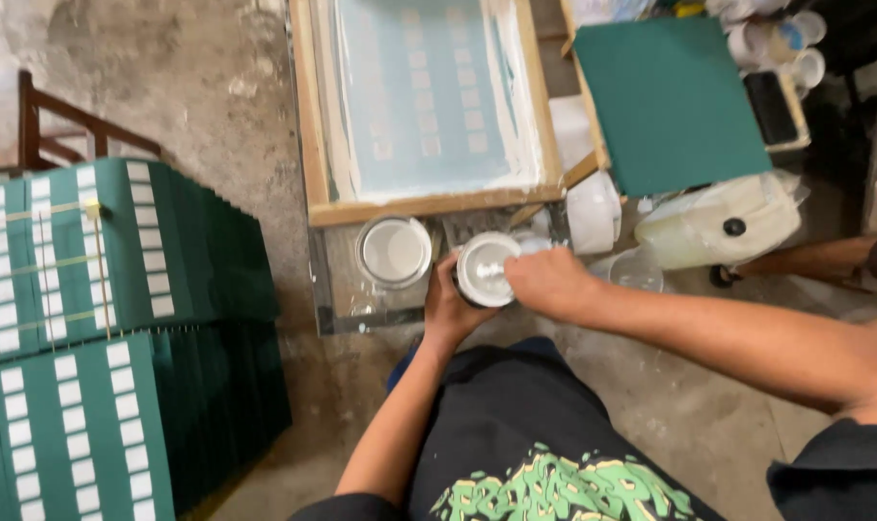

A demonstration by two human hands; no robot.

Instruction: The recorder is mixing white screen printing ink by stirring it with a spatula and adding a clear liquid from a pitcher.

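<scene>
- The white tub [486,270] sits just right of the middle of the frame, at the front edge of the worktop [337,289], and we hold it between both hands.
- Our left hand [448,309] wraps around the tub from below and from its left side, fingers curled closed on its wall.
- Our right hand [549,282] comes in from the right of the frame and rests over the tub's right rim; its fingers are bunched together there, and something pale and blurred shows inside the tub near them, which we cannot make out.
- Just left of the tub lies one round white lid [394,252], open face up, close beside it but apart from it.
- Above both, in the upper middle of the frame, lies one printing screen with a wooden frame [429,96], its pale blue mesh showing rows of small rectangles.
- To its right, in the upper right, we count one plain green sheet [674,101] resting at a slant.
- Below that sheet lies one translucent jug with a black cap [718,227], on its side.
- Between the screen and the jug stands one white roll [593,214].
- At the left of the frame we count two fanned stacks of green printed sheets [81,338], one above the other, each sheet bearing columns of white rectangles.
</scene>
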